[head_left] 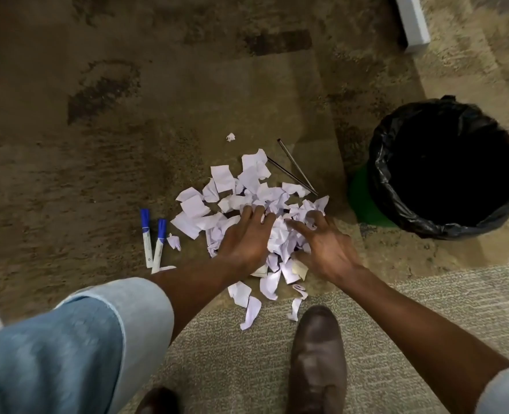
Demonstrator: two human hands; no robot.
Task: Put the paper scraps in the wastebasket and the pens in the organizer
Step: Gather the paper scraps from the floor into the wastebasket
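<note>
Both the left hand (244,239) and right hand (325,249) rest spread-fingered, gripping nothing, atop the paper scraps (193,207).

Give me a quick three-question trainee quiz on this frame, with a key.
1. True or false: the two blue-capped markers lie between the paper scraps and the wastebasket.
2. Both the left hand and the right hand touch: A) the markers, B) the paper scraps, C) the wastebasket.
3. Fill in: the wastebasket is lined with a ___ bag.
Key: 1 false, they lie on the far side of the scraps from the wastebasket; 2 B; 3 black.
</note>
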